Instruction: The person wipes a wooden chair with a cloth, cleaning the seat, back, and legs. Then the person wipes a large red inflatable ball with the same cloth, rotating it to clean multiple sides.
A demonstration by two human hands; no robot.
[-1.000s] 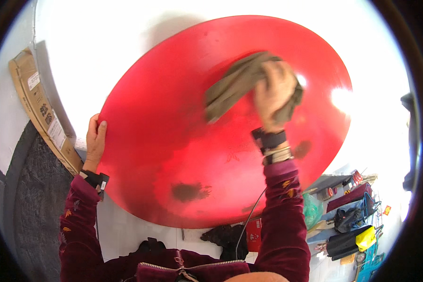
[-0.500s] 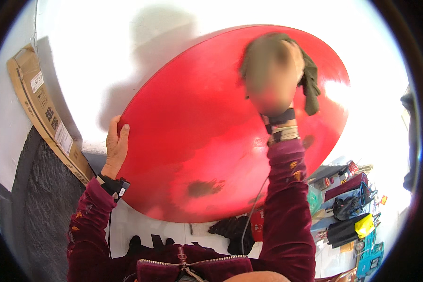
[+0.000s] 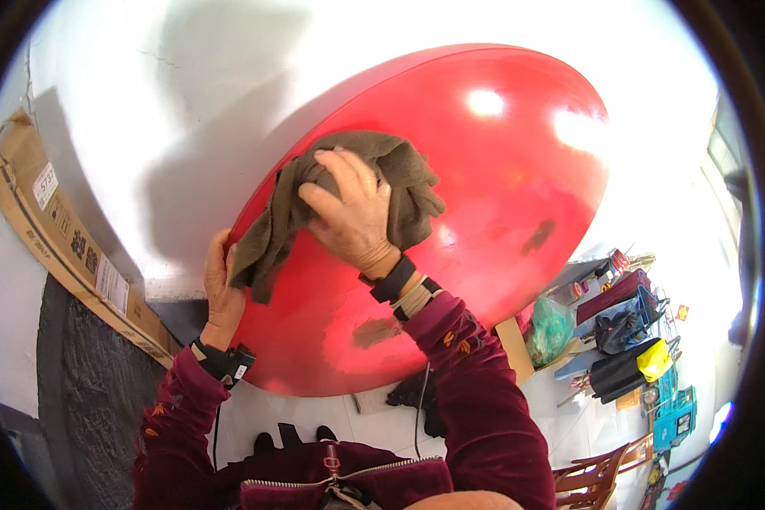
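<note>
A large red round tabletop [image 3: 476,212] leans tilted against the white wall, glossy with bright reflections and a few dark worn patches. My right hand [image 3: 353,204] presses a bunched olive-brown cloth [image 3: 412,183] onto its upper left part, fingers curled into the fabric. One end of the cloth hangs down toward the left rim, close to my left hand [image 3: 223,293]. That hand grips the tabletop's left edge, with the fingers partly hidden by the rim and the cloth.
A long flat cardboard box [image 3: 85,246] stands against the wall at the left, over a dark grey surface [image 3: 93,382]. On the right are a green plastic bag [image 3: 551,331], hanging bags [image 3: 625,365], a wooden chair [image 3: 595,476] and a teal toy-like vehicle [image 3: 674,412].
My right hand has swept the cloth from the tabletop's upper right across to its upper left. My left hand stays on the left edge. The view has shifted slightly.
</note>
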